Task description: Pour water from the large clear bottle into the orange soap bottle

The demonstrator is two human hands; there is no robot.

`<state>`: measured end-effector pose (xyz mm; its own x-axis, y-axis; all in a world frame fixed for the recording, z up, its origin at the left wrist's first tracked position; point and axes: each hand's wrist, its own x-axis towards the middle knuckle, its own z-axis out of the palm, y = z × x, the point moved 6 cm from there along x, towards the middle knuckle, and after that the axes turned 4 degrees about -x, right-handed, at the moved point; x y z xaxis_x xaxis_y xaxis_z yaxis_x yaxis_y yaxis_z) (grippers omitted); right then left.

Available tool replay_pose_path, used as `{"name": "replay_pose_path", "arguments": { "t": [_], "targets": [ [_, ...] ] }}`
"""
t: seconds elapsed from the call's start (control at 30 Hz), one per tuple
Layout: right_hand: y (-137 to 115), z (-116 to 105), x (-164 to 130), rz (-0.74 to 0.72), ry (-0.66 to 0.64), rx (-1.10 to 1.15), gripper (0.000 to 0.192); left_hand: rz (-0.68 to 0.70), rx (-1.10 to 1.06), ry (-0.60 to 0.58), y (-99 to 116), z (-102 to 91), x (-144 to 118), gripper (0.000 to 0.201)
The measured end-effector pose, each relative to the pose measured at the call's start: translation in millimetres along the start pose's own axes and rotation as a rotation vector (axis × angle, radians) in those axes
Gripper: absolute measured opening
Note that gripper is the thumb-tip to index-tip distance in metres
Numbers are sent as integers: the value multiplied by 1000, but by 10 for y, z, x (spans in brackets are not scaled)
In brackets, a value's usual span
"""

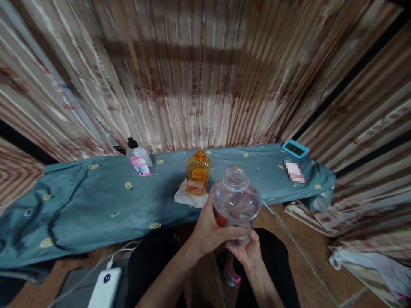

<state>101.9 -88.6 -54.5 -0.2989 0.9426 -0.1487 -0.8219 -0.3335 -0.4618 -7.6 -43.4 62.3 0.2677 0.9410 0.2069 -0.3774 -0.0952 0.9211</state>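
A clear, wide-bodied plastic bottle point(236, 201) with an uncapped neck is held upright between both hands, above my knees. My left hand point(212, 229) wraps round its near left side, thumb across the front. Under the base and at its lower right, my right hand point(247, 250) supports it. Something orange-red shows through or on the bottle's lower left side. Just beyond my left hand, an orange see-through bottle point(198, 173), also without a cap, stands on a folded white cloth point(181, 194).
A patterned green cloth point(141, 205) covers the long low surface. On it are a pump bottle point(139, 158), a blue-framed digital clock point(295, 149) and a blurred-out packet point(293, 171). A white power bank point(104, 288) with a cable lies at lower left. Curtains point(199, 77) hang behind.
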Motion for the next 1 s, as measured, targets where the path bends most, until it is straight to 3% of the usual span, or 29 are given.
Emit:
{"name": "replay_pose_path", "arguments": {
  "t": [0.07,0.13,0.23,0.33,0.4,0.47,0.57,0.77,0.87,1.0],
  "targets": [
    [-14,65,-41,23,-41,-14,37,84,-2,66,69,-211,34,100],
    [-12,93,-83,57,-49,-6,47,185,45,205,150,-521,133,92],
    [-13,112,-135,72,-20,45,44,225,259,416,169,-966,390,95],
    [-5,43,-176,100,236,73,57,185,432,450,63,-1175,709,109],
    [-4,-42,-232,112,503,130,72,183,476,386,-24,-1181,890,117],
    [-17,-67,-251,94,608,188,76,186,469,304,-106,-1139,1015,118],
    [-46,-79,-205,59,544,190,69,144,446,237,-221,-1104,1091,106],
    [-24,-182,-161,24,577,239,65,156,576,351,-209,-1165,933,70],
    [-25,-167,-142,-2,617,207,60,174,623,384,-128,-1143,841,65],
    [-5,-127,-107,7,636,191,61,241,605,337,-21,-1070,813,74]
  ]
}}
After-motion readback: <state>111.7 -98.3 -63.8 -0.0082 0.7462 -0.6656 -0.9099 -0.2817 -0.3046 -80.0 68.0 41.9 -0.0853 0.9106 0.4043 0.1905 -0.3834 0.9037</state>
